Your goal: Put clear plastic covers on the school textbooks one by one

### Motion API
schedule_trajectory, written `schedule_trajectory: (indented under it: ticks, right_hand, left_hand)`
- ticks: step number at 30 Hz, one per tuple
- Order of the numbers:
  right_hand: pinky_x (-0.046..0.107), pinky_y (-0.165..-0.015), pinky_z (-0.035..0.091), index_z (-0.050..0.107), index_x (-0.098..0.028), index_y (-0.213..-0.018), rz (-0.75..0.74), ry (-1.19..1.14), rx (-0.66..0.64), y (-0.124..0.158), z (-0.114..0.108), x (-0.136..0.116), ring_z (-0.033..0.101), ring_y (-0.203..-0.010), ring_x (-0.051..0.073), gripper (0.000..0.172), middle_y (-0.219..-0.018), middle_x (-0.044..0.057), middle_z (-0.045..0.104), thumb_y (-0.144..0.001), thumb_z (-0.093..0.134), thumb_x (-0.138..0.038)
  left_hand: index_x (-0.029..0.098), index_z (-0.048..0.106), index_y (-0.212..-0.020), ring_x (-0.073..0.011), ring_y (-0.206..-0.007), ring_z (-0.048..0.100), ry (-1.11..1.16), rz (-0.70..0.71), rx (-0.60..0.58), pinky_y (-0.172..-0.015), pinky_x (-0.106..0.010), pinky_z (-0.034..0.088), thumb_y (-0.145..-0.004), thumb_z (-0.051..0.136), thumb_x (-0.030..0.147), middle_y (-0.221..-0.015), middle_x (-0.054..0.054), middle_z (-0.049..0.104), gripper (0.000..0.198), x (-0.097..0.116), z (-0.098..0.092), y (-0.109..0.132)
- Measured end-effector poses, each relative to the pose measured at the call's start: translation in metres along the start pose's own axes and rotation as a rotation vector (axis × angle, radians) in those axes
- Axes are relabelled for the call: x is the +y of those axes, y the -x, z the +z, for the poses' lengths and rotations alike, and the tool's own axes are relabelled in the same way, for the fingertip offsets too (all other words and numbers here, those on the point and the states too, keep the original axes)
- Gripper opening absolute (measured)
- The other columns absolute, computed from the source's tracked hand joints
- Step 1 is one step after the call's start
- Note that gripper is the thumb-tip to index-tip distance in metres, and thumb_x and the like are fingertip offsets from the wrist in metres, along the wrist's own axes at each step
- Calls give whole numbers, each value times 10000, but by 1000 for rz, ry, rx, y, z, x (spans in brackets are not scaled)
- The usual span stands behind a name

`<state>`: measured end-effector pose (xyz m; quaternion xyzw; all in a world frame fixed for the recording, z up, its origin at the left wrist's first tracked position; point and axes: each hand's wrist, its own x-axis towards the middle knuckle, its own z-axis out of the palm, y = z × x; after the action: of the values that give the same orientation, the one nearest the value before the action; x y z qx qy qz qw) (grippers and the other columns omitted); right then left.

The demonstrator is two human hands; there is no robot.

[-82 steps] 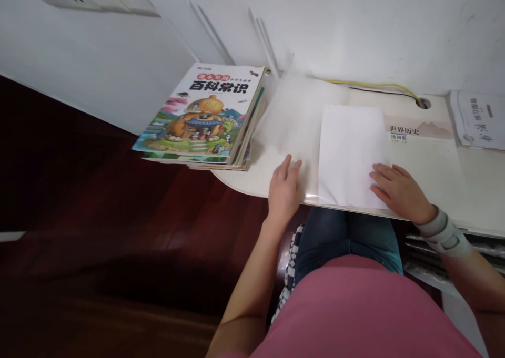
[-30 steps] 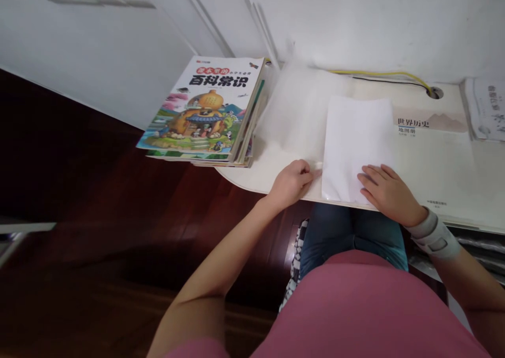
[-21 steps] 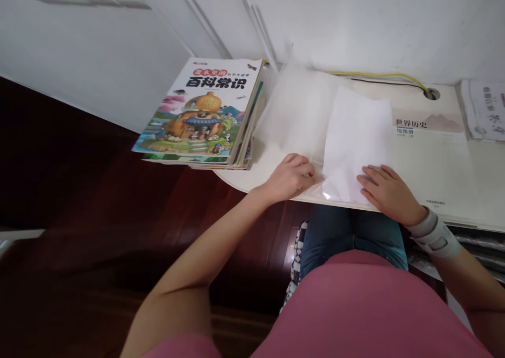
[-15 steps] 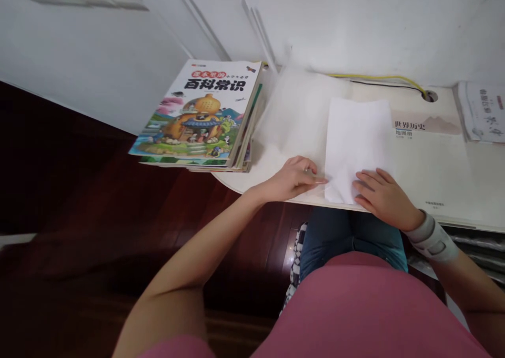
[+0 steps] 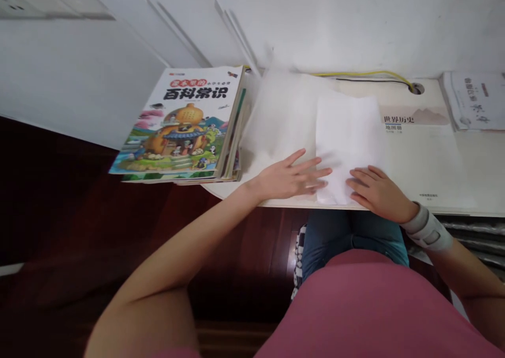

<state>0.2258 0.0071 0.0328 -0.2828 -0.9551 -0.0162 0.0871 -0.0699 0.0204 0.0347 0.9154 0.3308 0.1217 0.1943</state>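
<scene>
A white sheet of paper [image 5: 347, 132] lies at the front of the desk, partly over a pale atlas with a mountain picture [image 5: 422, 158]. My left hand [image 5: 294, 176] is open, its fingers spread over the paper's lower left edge. Whether those fingers press on the sheet or hover, I cannot tell. Flat on the paper's lower right side rests my right hand [image 5: 381, 192], fingers stretched out. A translucent film-like sheet [image 5: 280, 116] spreads to the left of the paper.
On the left, a stack of books [image 5: 177, 126] overhangs the desk's rounded end. Yellow and black cables run along the wall into a cable hole [image 5: 416, 88]. Another booklet [image 5: 475, 100] lies at the far right. White strips [image 5: 236, 37] lean on the wall.
My left hand has gone from a pinch at the paper's left edge to spread fingers reaching over it. My right hand stays on the paper. The camera view has shifted slightly.
</scene>
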Motion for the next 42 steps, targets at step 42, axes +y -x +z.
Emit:
schedule_trajectory:
  ticks: [42]
  right_hand:
    - [481, -1061, 375, 484, -114, -1374, 348, -34, -118, -8, 10, 78, 426, -1335, 325, 593, -1457, 207, 445, -966, 270, -487]
  left_hand:
    - [205, 653, -1192, -301, -1409, 327, -157, -387, 304, -1107, -526, 350, -913, 483, 285, -1506, -114, 410, 337, 8, 19, 31]
